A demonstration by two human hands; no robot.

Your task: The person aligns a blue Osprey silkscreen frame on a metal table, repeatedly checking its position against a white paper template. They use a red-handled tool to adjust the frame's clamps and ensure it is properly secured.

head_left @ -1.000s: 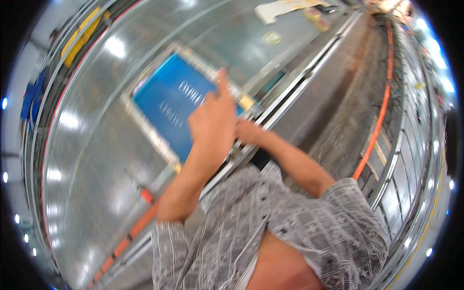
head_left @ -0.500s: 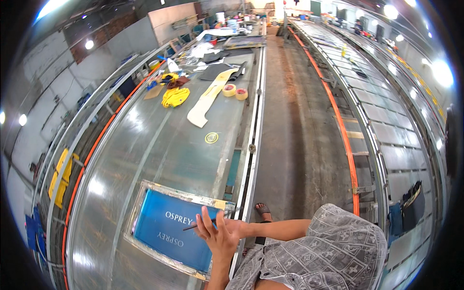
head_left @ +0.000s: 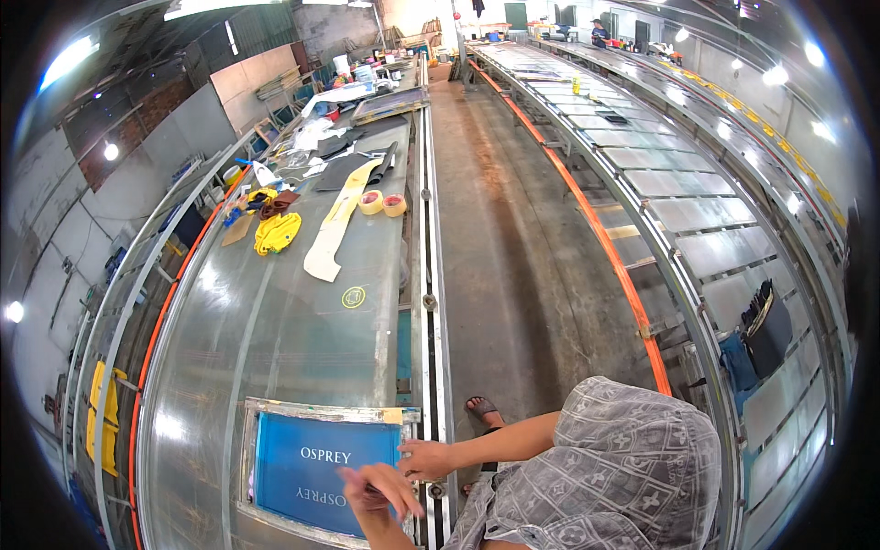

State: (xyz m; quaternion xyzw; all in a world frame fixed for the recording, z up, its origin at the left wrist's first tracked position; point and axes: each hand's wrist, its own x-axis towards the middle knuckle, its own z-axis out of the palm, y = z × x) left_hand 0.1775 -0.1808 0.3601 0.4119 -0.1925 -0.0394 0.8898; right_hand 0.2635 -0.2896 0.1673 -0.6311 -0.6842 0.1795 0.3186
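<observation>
A screen-printing frame (head_left: 246, 458) with a worn, pale rim and a blue mesh lies on the long table near me; light lettering shows on the mesh, upright and again inverted. Above its lower right part is my left hand (head_left: 378, 490), blurred, thumb and fingers apart, with nothing visible in it. My right hand (head_left: 426, 460) is at the frame's right edge, its fingers curled together. Whatever those fingers may hold cannot be made out.
Farther up the table (head_left: 302, 357) lie a long cream strip (head_left: 339, 225), two tape rolls (head_left: 370, 202), yellow cloth (head_left: 277, 235) and dark fabric pieces (head_left: 344, 171). A walkway (head_left: 495, 275) separates it from another long table (head_left: 697, 215) at right.
My view has turned to the right and up. My left hand has dropped lower and tilted over. The thin dark stick seen by my hands earlier no longer shows.
</observation>
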